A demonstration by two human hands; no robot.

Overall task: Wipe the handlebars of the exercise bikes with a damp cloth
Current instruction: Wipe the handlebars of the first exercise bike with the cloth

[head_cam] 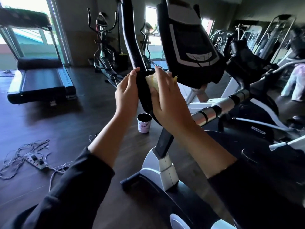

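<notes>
A black padded handlebar (132, 45) of the exercise bike rises from centre frame toward the top. My right hand (166, 96) presses a pale yellow cloth (152, 80) against the handlebar's lower bend, fingers wrapped over the cloth. My left hand (127, 93) rests against the bar's left side, fingers fairly straight. The bike's black console (188, 45) tilts just to the right of both hands. A silver and black grip bar (217, 108) runs below my right hand.
A small pink cup (144, 123) stands on the dark floor under the hands. A power strip with tangled cables (35, 161) lies at lower left. A treadmill (39, 80) is at left, ellipticals (103, 45) stand behind, more machines (264, 47) crowd the right.
</notes>
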